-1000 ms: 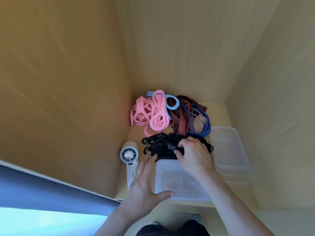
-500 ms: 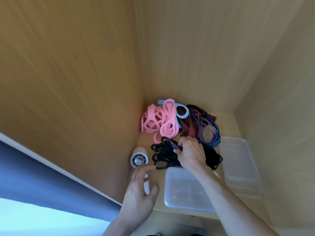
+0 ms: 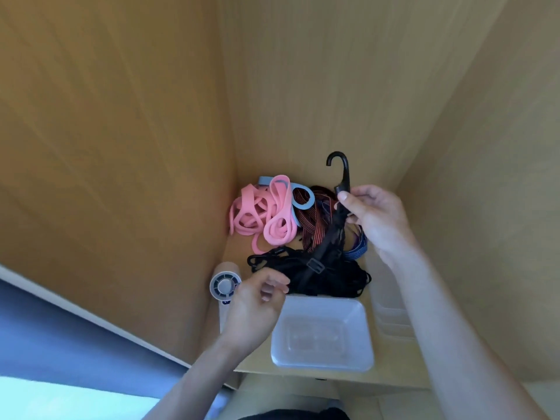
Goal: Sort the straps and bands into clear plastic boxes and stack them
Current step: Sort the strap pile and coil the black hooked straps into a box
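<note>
One black strap (image 3: 330,237) is pinched between the thumb and fingers of the right hand (image 3: 375,216), just under its hook (image 3: 341,165). From there it runs down into the black tangle (image 3: 333,277) below that hand. The left hand (image 3: 257,301) hovers with its fingers loosely curled and holds nothing. The clear box (image 3: 366,328) sits open just to its right.

The strap's buckle looks caught in the tangle, so a hard pull would likely drag the whole heap up, or swing the hook into the striped straps (image 3: 315,225) behind the right hand.

I cannot tell whether the left fingertips touch the tangle. The right forearm covers most of the stacked boxes (image 3: 394,322), and the left hand hides the fan (image 3: 225,286) below its round head. The pink bands (image 3: 260,213) bury part of the blue band (image 3: 303,204).
</note>
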{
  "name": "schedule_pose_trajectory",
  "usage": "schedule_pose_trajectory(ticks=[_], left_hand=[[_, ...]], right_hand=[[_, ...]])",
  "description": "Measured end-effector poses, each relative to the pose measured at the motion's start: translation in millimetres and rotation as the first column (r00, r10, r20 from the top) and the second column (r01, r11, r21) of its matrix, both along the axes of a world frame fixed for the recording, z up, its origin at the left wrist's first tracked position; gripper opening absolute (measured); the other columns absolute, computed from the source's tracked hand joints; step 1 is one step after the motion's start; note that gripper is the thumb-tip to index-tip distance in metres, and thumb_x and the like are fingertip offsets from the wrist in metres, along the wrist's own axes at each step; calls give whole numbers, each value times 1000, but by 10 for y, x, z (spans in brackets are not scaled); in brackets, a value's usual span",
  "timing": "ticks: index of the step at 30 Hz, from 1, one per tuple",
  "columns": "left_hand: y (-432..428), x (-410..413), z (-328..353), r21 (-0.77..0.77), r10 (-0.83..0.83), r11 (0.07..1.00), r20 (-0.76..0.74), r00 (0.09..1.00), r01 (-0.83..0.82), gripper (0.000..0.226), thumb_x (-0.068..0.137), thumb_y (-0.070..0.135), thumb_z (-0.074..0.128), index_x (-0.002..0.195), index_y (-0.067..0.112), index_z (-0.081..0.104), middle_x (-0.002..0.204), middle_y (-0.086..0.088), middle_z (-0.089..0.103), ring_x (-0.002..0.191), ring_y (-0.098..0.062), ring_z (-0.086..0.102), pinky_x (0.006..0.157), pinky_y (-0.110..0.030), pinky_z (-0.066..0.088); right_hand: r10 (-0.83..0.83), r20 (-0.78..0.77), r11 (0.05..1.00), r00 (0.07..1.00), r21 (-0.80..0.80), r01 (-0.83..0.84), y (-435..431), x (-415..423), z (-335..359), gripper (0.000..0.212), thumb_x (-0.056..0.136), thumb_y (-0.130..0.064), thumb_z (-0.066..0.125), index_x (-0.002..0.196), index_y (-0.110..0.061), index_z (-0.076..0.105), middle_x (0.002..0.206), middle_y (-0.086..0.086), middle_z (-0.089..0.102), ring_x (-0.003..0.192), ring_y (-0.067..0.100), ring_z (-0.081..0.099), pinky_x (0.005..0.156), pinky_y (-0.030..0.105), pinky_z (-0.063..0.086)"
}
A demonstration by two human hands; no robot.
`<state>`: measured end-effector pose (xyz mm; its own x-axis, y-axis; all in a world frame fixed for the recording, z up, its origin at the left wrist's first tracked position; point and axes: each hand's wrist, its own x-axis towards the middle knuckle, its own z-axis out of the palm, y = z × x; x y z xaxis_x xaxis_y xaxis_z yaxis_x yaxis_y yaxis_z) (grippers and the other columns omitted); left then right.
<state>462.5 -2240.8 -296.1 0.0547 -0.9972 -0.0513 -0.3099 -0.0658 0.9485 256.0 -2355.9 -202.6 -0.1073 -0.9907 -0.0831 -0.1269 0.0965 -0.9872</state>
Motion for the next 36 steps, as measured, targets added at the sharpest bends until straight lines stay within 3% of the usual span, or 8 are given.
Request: schedule_pose_trajectory(ticks=[4,10,15,20,24,30,34,36], left_hand=[[-373,-256,-18,-15,-70,997,54,996,71,31,87,12,70,113,28,60,106,11,63,95,-8,62,77,-18,50],[-747,-503,55,-58,-123,989,150,981,133,68,78,38,83,134,28,45,126,14,51,110,6,52,83,-8,43],[-950,-498,96,-50,-193,977,233,953,210,55,74,46,84,115,45,47,115,23,52,105,23,46,78,5,37],[-1119,-386,26,-40,-182,978,294,938,203,36,76,39,86,98,39,57,100,16,62,97,-1,59,91,-27,53],[-1184,-299,82,-46,-111,990,356,928,136,20,84,33,80,88,24,63,88,9,65,86,-12,63,84,-37,55],[-1210,-164,148,-27,-13,999,411,911,26,21,93,32,70,89,12,63,85,0,68,82,-19,63,64,-22,43],[-1305,-40,66,39,-31,999,449,893,15,18,95,31,67,93,13,66,89,-4,71,88,-25,66,77,-32,51],[-1356,38,9,81,-69,996,495,866,34,13,96,39,61,88,29,64,87,6,71,84,-21,67,80,-38,57]], right_hand=[[23,160,999,987,-28,-19,70,-46,252,20,91,-20,73,104,-6,66,96,10,76,88,19,71,77,32,58],[49,331,993,942,-118,-10,152,-124,649,11,93,-15,70,97,-6,64,83,6,74,81,18,70,69,31,58],[56,379,982,924,-190,19,134,-259,857,9,94,-15,68,96,-7,63,80,6,73,77,19,70,67,30,56],[60,475,969,878,-238,63,72,-363,998,6,92,-16,69,89,-11,67,76,3,72,73,17,67,61,28,53],[61,532,954,845,-281,107,20,-436,1238,11,91,-16,70,80,-16,68,75,3,70,68,16,65,59,26,50],[87,508,925,857,-360,119,-41,-502,1632,10,90,-19,73,83,-16,67,75,1,69,67,15,62,56,25,45],[97,486,903,868,-410,129,-61,-512,1900,14,89,-21,75,79,-17,65,75,1,67,66,15,59,55,25,42],[103,480,886,871,-443,139,-62,-526,2035,14,89,-22,75,82,-16,65,75,1,67,65,15,58,54,25,42]])
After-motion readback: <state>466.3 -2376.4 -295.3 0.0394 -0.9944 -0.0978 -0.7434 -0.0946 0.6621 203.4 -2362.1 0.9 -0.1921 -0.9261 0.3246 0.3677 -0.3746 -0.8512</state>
